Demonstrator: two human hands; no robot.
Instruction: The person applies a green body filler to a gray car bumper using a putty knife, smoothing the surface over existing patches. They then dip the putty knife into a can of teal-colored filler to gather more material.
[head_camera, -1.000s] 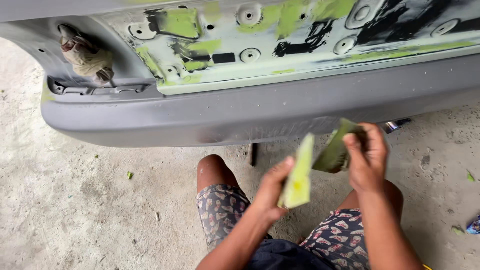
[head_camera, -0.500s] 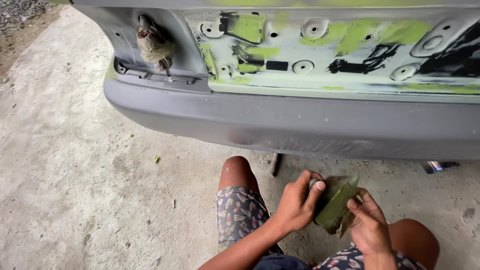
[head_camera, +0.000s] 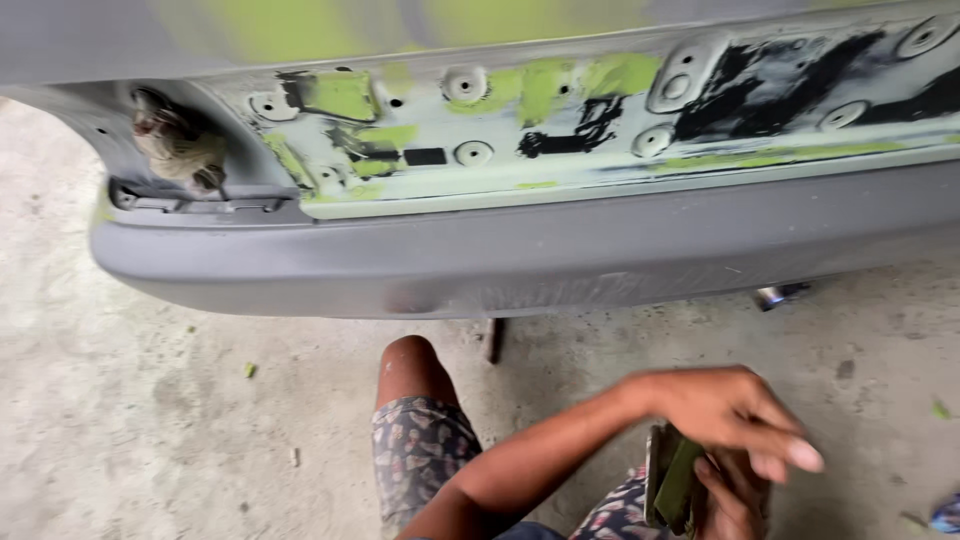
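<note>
Grey bumper (head_camera: 520, 255), lime-green and black smears on panel (head_camera: 560, 110), patterned shorts (head_camera: 420, 450).

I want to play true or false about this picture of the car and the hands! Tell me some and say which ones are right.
1. The bumper is grey. True.
2. The body panel above it has green patches. True.
3. The left hand rests on the bumper. False: it hovers low, over the green-smeared spreader, apart from the bumper.
4. The person wears plain white shorts. False: the shorts are patterned.
5. The floor is bare concrete. True.
6. The right hand is raised to the panel. False: it is low, at the spreader.
</note>
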